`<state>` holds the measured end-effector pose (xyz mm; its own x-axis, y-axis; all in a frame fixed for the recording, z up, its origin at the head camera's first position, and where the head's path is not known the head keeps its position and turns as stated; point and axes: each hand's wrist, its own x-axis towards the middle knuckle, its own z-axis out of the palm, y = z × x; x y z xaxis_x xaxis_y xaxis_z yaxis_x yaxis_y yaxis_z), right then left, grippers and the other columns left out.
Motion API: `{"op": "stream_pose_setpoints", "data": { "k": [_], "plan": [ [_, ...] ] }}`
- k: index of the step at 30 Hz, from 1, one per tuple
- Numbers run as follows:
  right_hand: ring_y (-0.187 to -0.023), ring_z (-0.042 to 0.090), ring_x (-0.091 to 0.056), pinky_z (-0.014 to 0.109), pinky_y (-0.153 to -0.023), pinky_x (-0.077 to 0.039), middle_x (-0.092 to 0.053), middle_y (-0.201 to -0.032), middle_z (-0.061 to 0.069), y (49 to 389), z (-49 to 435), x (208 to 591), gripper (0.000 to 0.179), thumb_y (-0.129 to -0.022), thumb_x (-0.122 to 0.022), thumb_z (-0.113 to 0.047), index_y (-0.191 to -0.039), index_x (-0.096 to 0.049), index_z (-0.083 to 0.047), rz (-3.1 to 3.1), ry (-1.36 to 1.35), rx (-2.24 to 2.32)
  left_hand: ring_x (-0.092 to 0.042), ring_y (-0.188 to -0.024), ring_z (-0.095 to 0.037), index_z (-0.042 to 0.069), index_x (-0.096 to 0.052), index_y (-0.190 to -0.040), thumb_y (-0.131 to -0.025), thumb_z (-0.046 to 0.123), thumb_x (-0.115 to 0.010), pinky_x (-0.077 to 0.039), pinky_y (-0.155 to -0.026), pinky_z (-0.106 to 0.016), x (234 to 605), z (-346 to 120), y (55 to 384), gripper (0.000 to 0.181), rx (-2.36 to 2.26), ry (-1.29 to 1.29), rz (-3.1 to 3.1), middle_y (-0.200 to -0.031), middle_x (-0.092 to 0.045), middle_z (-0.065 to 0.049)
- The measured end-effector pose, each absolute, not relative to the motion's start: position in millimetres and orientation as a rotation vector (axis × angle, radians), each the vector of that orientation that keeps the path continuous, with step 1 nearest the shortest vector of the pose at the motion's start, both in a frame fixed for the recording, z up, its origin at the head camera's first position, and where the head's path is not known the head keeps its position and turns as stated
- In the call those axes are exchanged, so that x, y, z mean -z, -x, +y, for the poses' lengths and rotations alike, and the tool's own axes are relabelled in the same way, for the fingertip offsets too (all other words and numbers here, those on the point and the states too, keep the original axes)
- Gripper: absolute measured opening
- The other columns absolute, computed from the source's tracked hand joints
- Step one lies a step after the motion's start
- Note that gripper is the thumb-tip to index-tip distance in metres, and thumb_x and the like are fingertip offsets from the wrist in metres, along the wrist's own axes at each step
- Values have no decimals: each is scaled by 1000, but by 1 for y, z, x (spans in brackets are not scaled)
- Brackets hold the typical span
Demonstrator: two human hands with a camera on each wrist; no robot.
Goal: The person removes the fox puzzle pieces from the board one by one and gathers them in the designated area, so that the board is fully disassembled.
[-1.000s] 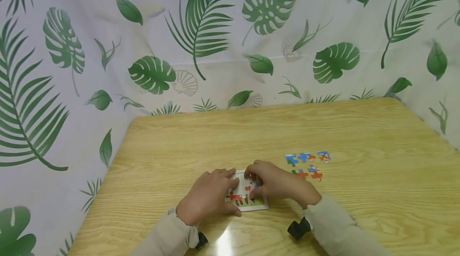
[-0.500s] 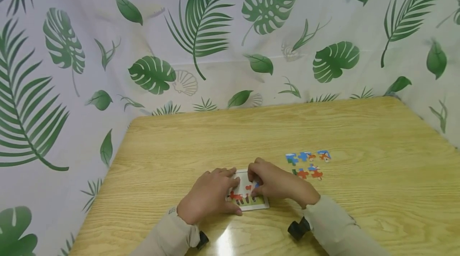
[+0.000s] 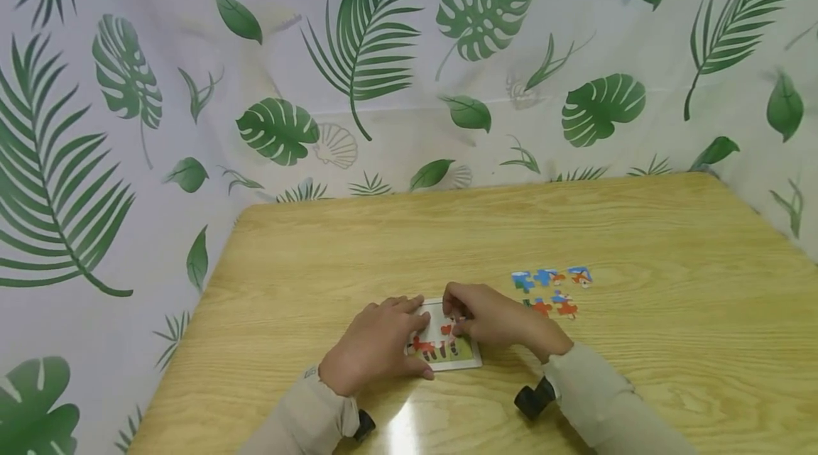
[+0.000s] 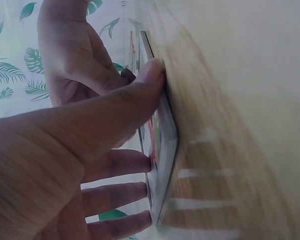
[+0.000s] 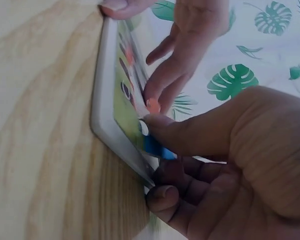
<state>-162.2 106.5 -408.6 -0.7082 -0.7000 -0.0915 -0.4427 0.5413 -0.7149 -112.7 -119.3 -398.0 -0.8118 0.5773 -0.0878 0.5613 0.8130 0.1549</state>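
The counter [image 3: 307,249] fills the lower half of the head view, firm backing for downward pressure. At its lower center, the left hand [image 3: 377,345] braces the work, fingers spread and pressing rather than clenched; this should stop any sliding. Opposite, the right hand [image 3: 495,313] pinches a piece between thumb and fingers. The tray [image 3: 471,364] lies flat between them, its bottom strip of picture filled and pale backing bare above. Loose pieces [image 3: 566,309] sit to the upper right, well apart from the work. The pinched piece [image 5: 158,148], blue showing, is tilted at the tray's right edge; best, I judge, to match its outline to its neighbors, lower it level, then press evenly without dislodging them.
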Motion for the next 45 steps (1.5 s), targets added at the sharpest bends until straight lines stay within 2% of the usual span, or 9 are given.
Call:
{"op": "stream_pose_setpoints", "data": {
  "k": [7, 11, 16, 20, 23, 30, 35, 41, 45],
  "plan": [
    [-75, 11, -52, 28, -68, -45, -57, -84, -2, 165, 118, 404, 7, -101, -64, -1, -96, -60, -4, 2333, 1040, 1061, -44, -144, -31, 14, -62, -145, -82, 60, -81, -45, -107, -55, 398, -119, 108, 80, -211, -865, 2843, -160, -44, -9],
    [-72, 17, -58, 29, -64, -50, -63, -87, 3, 163, 130, 402, 5, -104, -60, -2, -99, -57, -3, 2260, 1045, 1174, -44, -144, -31, 15, -62, -145, -82, 61, -80, -46, -107, -55, 399, -118, 104, 79, -198, -846, 2830, -160, -44, -8],
    [-62, 20, -57, 29, -55, -49, -62, -80, 11, 159, 158, 398, 4, -107, -55, -4, -104, -58, -5, 2262, 976, 1256, -45, -143, -30, 16, -62, -144, -82, 62, -80, -46, -106, -54, 400, -116, 102, 79, -191, -845, 2832, -160, -45, -8],
    [-57, 20, -56, 30, -50, -49, -60, -77, 14, 157, 192, 396, 11, -107, -53, -3, -114, -61, -1, 2332, 883, 1333, -45, -143, -30, 16, -62, -145, -81, 61, -80, -46, -105, -54, 399, -115, 101, 80, -211, -847, 2833, -160, -45, -7],
    [-59, 21, -57, 32, -51, -52, -60, -78, 14, 155, 220, 398, 17, -106, -52, 1, -120, -62, 4, 2391, 825, 1402, -46, -143, -30, 16, -63, -144, -81, 61, -81, -47, -105, -55, 399, -115, 101, 80, -220, -854, 2833, -159, -46, -8],
    [-62, 23, -59, 33, -52, -53, -61, -83, 12, 153, 269, 402, 20, -102, -56, 8, -122, -60, 9, 2604, 744, 1418, -47, -141, -30, 16, -64, -143, -80, 61, -82, -47, -104, -55, 400, -117, 103, 80, -211, -860, 2839, -159, -47, -8],
    [-67, 21, -62, 31, -56, -53, -63, -88, 11, 155, 285, 403, 19, -99, -62, 8, -118, -57, 9, 2747, 620, 1356, -47, -141, -31, 15, -63, -144, -80, 61, -82, -47, -104, -55, 399, -117, 105, 81, -221, -875, 2842, -158, -47, -8],
    [-67, 18, -62, 30, -56, -54, -61, -88, 11, 155, 289, 406, 8, -100, -61, 6, -108, -62, 5, 2791, 545, 1319, -46, -142, -31, 16, -63, -144, -80, 61, -82, -46, -106, -56, 399, -116, 104, 80, -244, -857, 2828, -160, -45, -7],
    [-69, 15, -62, 29, -56, -53, -62, -86, 8, 155, 291, 410, 6, -100, -62, 6, -104, -65, 2, 2846, 539, 1242, -45, -143, -30, 16, -63, -144, -80, 60, -82, -45, -107, -55, 399, -117, 104, 81, -266, -843, 2816, -160, -45, -6]
  ]
}}
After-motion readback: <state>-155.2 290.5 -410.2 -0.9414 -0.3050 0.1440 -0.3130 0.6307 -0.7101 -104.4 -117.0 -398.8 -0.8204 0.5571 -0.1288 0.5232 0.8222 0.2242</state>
